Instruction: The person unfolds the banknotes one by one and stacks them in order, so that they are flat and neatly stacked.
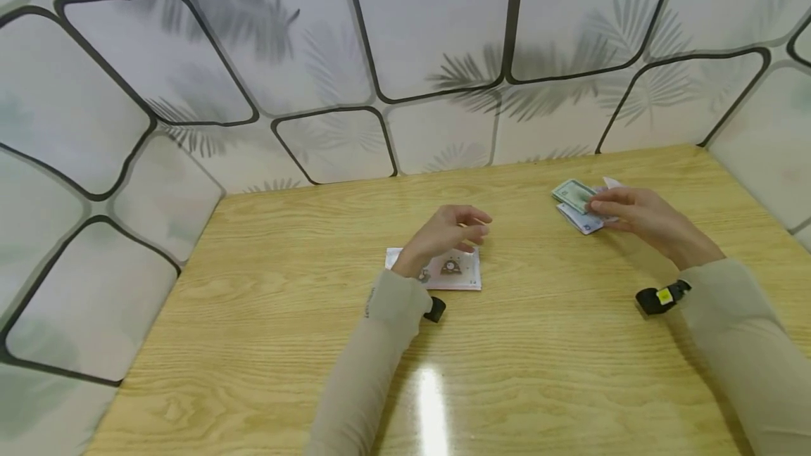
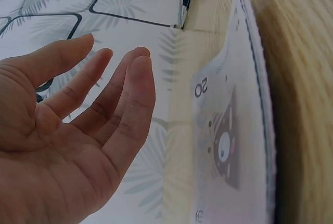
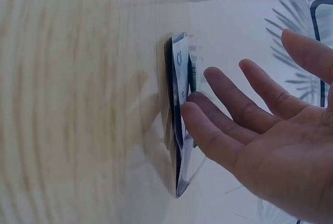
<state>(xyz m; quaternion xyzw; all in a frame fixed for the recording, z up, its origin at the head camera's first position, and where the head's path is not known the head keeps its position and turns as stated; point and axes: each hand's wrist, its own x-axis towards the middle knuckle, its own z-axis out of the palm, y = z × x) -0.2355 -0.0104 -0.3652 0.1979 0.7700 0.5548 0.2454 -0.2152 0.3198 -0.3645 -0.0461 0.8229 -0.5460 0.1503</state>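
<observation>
My left hand [image 1: 446,231] hovers over a stack of play banknotes [image 1: 462,271] on the table, its fingers loosely bent and holding nothing. In the left wrist view, the top note [image 2: 216,141] is marked 20, and my fingers are apart from it. Farther right, my right hand [image 1: 633,217] is at a loose pile of folded notes, with a green note [image 1: 573,194] on top and a bluish note [image 1: 581,219] beneath. The right wrist view has the fingers fairly straight and spread, the lowest at the edge of the note pile [image 3: 181,99]; no pinch shows.
A pale wooden table [image 1: 266,315] spans the scene. Behind and at the sides stands a wall [image 1: 437,27] with leaf prints and dark outlines. A black wrist strap [image 1: 659,299] is on the right sleeve, and another black piece [image 1: 435,309] is at the left cuff.
</observation>
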